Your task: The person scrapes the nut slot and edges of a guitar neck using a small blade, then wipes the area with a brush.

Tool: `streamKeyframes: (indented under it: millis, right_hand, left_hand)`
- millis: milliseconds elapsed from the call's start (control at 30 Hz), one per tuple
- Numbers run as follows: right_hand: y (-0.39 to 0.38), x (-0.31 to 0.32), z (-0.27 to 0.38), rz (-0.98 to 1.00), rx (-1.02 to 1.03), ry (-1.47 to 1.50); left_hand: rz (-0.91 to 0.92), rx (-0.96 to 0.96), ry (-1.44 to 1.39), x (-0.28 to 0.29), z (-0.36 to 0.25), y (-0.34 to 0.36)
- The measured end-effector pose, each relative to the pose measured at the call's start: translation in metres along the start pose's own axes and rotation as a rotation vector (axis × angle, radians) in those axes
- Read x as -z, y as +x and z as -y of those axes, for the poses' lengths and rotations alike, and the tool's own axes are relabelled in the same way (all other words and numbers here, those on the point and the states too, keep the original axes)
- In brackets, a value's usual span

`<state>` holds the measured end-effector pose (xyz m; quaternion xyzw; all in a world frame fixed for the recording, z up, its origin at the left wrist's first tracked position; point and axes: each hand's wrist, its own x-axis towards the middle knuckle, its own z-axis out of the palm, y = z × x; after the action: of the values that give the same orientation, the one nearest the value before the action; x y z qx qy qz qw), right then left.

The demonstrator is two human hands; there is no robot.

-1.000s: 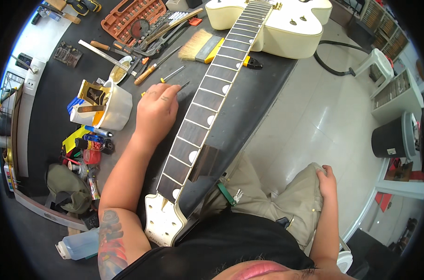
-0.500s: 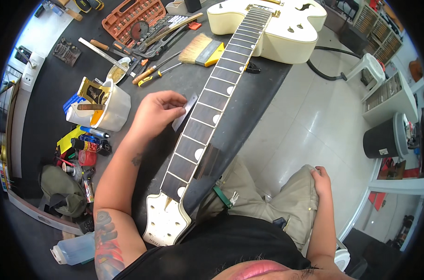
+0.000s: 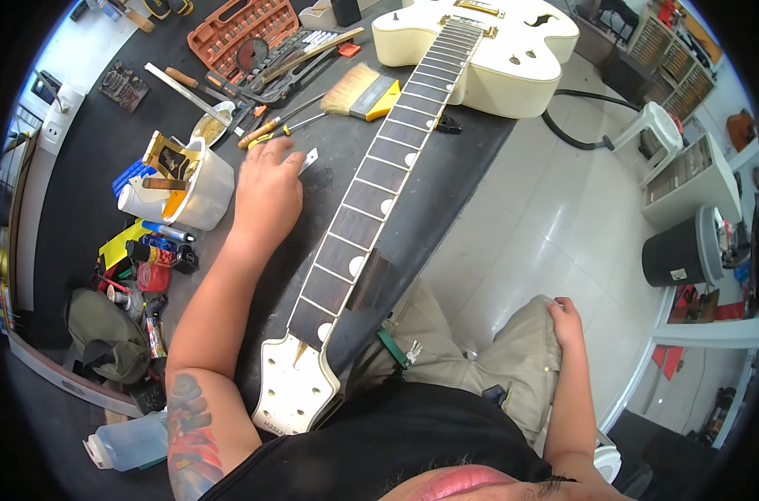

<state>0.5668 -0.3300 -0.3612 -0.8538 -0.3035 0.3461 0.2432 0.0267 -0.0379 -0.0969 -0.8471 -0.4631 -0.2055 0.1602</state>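
My left hand (image 3: 269, 188) hovers over the dark bench, left of the guitar neck. Its fingers are closed on a small flat metal plate (image 3: 311, 159), of which only one end shows past the fingertips. Wooden-handled and yellow-handled tools (image 3: 267, 136) lie just beyond that hand. The white electric guitar (image 3: 513, 88) lies on the bench with its body far off. Its dark fretted fingerboard (image 3: 371, 179) has no strings, and its headstock (image 3: 297, 386) points toward me. My right hand (image 3: 568, 324) rests on my right knee, fingers laid over the trouser cloth.
A wide paintbrush (image 3: 363, 93) and an orange socket case (image 3: 242, 40) lie farther back. A white tub (image 3: 208, 188) of tools stands left of my left hand. A dark block (image 3: 371, 282) sits beside the neck. A black bin (image 3: 684, 250) stands on the floor at right.
My left hand has moved left and slightly away from the guitar neck, carrying the metal plate. My right hand stays on the knee. The view has shifted slightly.
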Motion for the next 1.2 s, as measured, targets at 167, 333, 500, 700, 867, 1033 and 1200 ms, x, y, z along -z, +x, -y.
streamKeyframes:
  millis: [167,333,500,700,867,1033,1200]
  right_hand:
    - [0.022,-0.004,-0.023,0.071,-0.047,0.165]
    - [0.035,-0.008,-0.044,0.026,-0.072,0.089]
    - [0.031,-0.010,-0.051,-0.001,-0.065,0.164]
    - [0.035,-0.008,-0.062,-0.021,-0.035,0.167]
    - [0.040,-0.020,-0.060,-0.007,0.034,0.113]
    - [0.059,-0.013,-0.095,-0.034,0.119,0.211]
    - [0.054,0.021,-0.117,-0.100,0.051,0.003]
  left_hand:
    - [0.218,0.076,-0.943,0.026,-0.043,0.026]
    - [0.360,-0.209,-0.775,0.036,-0.060,0.059]
    - [0.526,-0.093,-0.457,0.057,-0.080,0.081]
    - [0.547,-0.036,-0.246,0.025,-0.108,0.141]
    - [0.516,0.066,-0.283,0.012,-0.113,0.164]
    - [0.456,-0.015,-0.300,0.020,-0.096,0.107]
    - [0.650,0.140,-0.355,0.125,-0.123,0.025]
